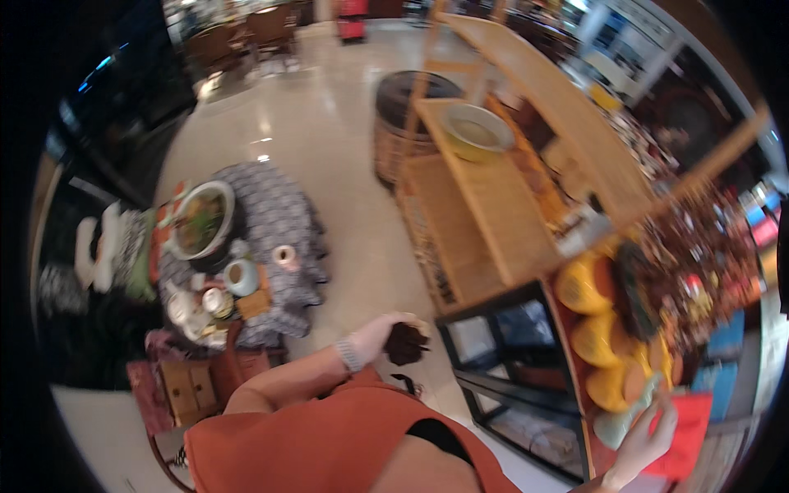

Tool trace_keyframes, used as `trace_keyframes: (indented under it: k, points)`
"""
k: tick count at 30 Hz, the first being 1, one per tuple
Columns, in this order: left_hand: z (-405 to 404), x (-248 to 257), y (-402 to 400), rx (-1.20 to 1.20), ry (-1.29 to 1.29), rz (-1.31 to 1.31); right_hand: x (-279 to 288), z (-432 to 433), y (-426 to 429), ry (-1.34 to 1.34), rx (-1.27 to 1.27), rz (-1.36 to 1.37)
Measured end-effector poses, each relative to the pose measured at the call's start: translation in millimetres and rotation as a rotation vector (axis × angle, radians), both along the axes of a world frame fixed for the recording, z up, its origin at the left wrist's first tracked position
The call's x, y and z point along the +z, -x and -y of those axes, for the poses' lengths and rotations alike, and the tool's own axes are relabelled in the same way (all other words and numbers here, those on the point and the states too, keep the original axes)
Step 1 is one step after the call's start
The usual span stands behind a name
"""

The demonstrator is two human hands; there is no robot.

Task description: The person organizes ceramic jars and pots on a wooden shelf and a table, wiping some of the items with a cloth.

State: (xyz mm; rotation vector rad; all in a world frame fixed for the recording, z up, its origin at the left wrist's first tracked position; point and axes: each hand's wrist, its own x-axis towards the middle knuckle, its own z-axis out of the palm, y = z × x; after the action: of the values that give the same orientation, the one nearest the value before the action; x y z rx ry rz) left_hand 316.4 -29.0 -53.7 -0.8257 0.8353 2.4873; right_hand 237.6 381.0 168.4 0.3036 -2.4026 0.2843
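Observation:
In front of my orange top, my left hand [374, 338] is wrapped around a dark brown bundle [405, 345], which looks like crumpled cloth, though blur hides its detail. At the lower right, my right hand [652, 435] has its fingers at the narrow neck of a pale green vase [615, 425]. The vase leans on the shelf top, its wide end towards me. Right behind it stands a row of rounded yellow jars [595, 339]. Flat red paper or card [687, 431] lies beneath and beyond my right hand.
A wooden shelf rack [524, 215] bearing a yellow-and-white bowl [478, 129] rises ahead on the right, above a dark-framed cabinet [518, 382]. A round table with a patterned cloth [271, 203] on the left holds a planter [203, 222] and teaware. A wooden chair [185, 385] stands near it.

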Motion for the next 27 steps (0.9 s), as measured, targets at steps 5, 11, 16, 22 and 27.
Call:
trace_keyframes:
  k: [5,11,16,22,27]
  points:
    - [55,1,-5,0.228,-0.128,-0.148,-77,159,18,0.145,0.844,0.684]
    - [106,-14,17,0.534,-0.198,-0.369,-195,407,37,0.090,1.370,0.808]
    - [200,-17,35,0.573,-0.263,-0.365,-273,515,99,0.655,1.135,1.229]
    - [335,-69,70,0.718,0.095,-0.326,-307,629,235,0.949,0.839,1.914]
    - [435,-94,88,1.000,0.103,-0.004,-289,745,303,0.937,0.777,2.407]
